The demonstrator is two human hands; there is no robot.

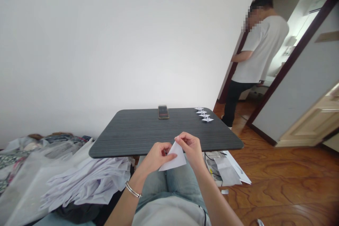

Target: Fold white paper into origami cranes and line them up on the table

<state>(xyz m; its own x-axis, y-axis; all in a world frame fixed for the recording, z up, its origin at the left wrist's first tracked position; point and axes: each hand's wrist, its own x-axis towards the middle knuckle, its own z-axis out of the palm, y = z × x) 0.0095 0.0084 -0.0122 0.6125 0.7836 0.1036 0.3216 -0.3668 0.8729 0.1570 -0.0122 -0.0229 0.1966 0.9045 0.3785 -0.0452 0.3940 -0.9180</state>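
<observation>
A folded white sheet of paper [174, 159], triangular in outline, is held above my lap at the table's near edge. My left hand [161, 156] pinches its left side, thumb lying across the front face. At the top corner, my right hand [189, 144] grips the paper between thumb and fingertips. Several folded white paper cranes [208, 119] stand in a row on the far right of the dark table [137, 130]. The fingers behind the sheet are partly hidden.
A phone [163, 112] lies at the table's back edge by the white wall. Piled clothes [87, 180] fill the left side. Papers [229, 169] and a cable sit under the table's right side. A person [261, 49] in a white shirt stands at the doorway.
</observation>
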